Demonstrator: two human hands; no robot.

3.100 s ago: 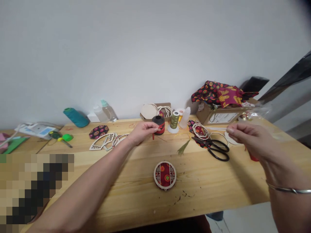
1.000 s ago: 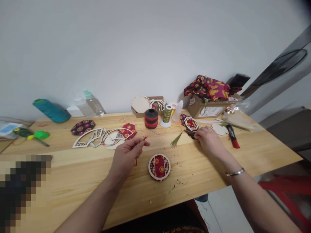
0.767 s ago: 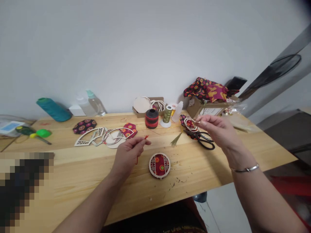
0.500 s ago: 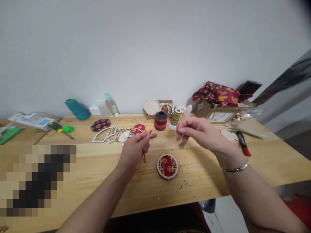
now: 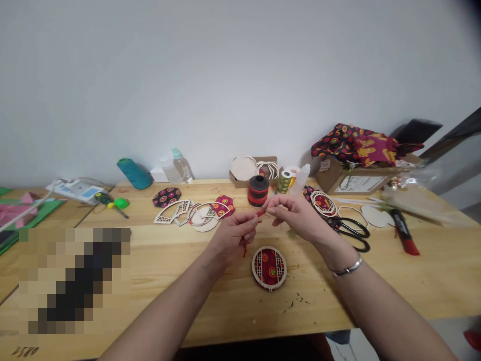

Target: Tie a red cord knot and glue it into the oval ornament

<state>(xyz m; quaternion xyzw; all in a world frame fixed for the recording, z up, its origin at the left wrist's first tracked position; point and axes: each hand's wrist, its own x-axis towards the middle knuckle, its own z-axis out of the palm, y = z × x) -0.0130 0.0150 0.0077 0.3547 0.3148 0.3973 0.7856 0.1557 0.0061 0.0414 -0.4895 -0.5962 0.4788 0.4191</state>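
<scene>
My left hand (image 5: 235, 233) is closed in a pinch on a red cord (image 5: 260, 212), and the cord's other end hangs below the palm. Against its upper tip, the fingertips of my right hand (image 5: 289, 213) are pressed together, pinching the cord there. Some frayed greenish fibres show faintly under my right hand; whether it holds them I cannot tell. Just below both hands a round wooden lattice frame backed with dark red patterned fabric (image 5: 269, 268) lies flat on the table. A spool of red cord (image 5: 257, 190) stands behind the hands.
Scissors with black handles (image 5: 355, 228) lie right of my right wrist, beside a red-and-black marker (image 5: 405, 233). Wooden cut-out frames (image 5: 175, 210) lie at the left. A teal thread cone (image 5: 134, 173), bottles and a cardboard box (image 5: 353, 180) line the wall. Dark scraps dot the front.
My right hand has come left and down to meet the red cord's tip in my left hand. The view has shifted, so the scissors now show beside my right wrist.
</scene>
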